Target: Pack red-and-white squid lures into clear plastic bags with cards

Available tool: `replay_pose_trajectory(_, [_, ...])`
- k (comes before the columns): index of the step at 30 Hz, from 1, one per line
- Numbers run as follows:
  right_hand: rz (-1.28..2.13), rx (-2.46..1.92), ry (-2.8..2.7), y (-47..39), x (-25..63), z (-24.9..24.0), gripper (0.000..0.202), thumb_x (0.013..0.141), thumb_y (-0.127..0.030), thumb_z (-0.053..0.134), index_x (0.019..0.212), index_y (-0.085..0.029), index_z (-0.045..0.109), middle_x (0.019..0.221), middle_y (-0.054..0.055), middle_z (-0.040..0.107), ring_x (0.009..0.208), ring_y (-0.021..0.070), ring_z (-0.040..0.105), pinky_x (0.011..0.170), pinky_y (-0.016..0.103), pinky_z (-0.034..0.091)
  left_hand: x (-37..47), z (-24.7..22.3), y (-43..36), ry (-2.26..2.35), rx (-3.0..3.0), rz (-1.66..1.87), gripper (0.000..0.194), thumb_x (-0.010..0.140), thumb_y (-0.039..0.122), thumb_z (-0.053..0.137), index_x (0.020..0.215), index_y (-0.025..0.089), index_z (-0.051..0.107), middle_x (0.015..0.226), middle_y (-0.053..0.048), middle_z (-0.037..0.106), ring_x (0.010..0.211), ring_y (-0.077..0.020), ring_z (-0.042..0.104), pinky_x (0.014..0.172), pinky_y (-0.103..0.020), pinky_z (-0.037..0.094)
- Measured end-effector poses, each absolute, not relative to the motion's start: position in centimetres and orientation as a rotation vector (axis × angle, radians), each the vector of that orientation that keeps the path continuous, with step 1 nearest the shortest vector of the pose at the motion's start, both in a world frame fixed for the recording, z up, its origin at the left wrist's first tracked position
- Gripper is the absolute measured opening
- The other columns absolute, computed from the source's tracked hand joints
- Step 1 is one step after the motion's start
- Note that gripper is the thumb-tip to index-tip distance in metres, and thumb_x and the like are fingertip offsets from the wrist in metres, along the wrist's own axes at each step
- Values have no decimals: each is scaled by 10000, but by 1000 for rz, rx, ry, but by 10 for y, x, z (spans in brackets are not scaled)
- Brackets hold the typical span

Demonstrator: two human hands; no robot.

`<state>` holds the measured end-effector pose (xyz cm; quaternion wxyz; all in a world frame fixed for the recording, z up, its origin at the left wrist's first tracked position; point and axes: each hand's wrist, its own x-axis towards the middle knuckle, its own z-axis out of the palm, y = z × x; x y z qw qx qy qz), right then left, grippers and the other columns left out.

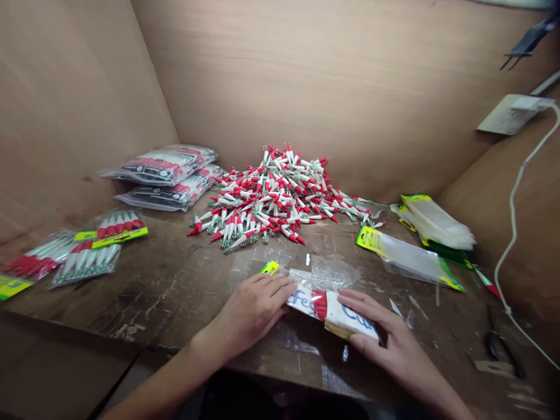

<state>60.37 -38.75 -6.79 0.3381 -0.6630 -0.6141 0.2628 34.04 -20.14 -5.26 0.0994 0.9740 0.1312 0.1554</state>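
My left hand (258, 306) is bent over the left end of a clear plastic packet, fingers together and pressing on it. The packet's yellow header card (269, 267) sticks out beyond my knuckles. Red ends of squid jigs (320, 303) show in the middle, between two white parts with blue handwriting. My right hand (380, 326) grips the right-hand part, a white block (350, 318) with a brownish side, thumb below and fingers on top. How the block and packet join is hidden. Behind both hands lies a big heap of red-and-white squid jigs (275, 198) with green hooks.
Filled packets of jigs (90, 259) lie at the left, near stacked sealed bags (166, 169). On the right are clear header bags (411, 259), a thicker stack of bags (437, 221), black-handled pliers (501, 344) and a white cable (511, 239). Wooden panels enclose the table.
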Motion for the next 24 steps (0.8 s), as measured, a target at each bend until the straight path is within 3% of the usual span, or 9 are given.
replay_pose_trajectory(4, [684,-1667,-1588,-365,627,-57,528,887,-511,683,1365,-293,629,1511,107,504,1387,350,465,1145,562,368,375,-44,-177,153,2908,419,737,827,319,784,1469,216,437,1487,-135,525,1351,-323,509,1119,-504,417])
replay_pose_trajectory(8, [706,-1638,-1610,-351,640,-61,560,858,-539,703,1351,-280,642,1489,121,529,1376,359,480,1128,584,378,396,-61,-169,119,2940,515,438,942,153,596,1373,211,536,1321,-113,660,1209,-275,632,1038,-448,486])
replay_pose_trajectory(11, [690,-1651,-1660,-349,641,-67,566,838,-493,737,1358,-294,635,1481,122,534,1369,349,488,1128,562,382,394,-72,-172,139,2945,508,401,949,140,563,1343,214,561,1218,-106,706,1142,-274,665,995,-442,508])
replay_pose_trajectory(14, [655,-1659,-1715,-351,638,-70,587,834,-441,746,1386,-298,609,1484,121,520,1352,337,500,1117,530,404,388,-71,-174,170,2877,441,629,886,316,698,1459,233,453,1317,-124,652,1201,-307,627,1018,-470,491])
replay_pose_trajectory(18, [661,-1651,-1771,-353,637,-69,604,820,-426,758,1391,-302,602,1489,112,505,1342,332,501,1107,519,414,391,-69,-170,177,2809,405,1075,730,511,825,1585,249,228,1578,-162,394,1438,-377,381,1145,-573,330])
replay_pose_trajectory(20, [660,-1650,-1780,-353,637,-68,613,819,-440,756,1394,-301,598,1493,111,499,1346,338,494,1106,527,411,395,-71,-168,169,2763,401,1130,709,535,835,1596,271,187,1565,-152,413,1430,-374,392,1150,-581,309])
replay_pose_trajectory(24, [631,-1655,-1773,-353,635,-71,622,830,-453,739,1411,-299,580,1494,117,495,1340,342,499,1103,538,411,396,-77,-168,179,2692,405,1060,727,473,837,1582,292,237,1410,-125,558,1275,-334,537,1064,-511,417])
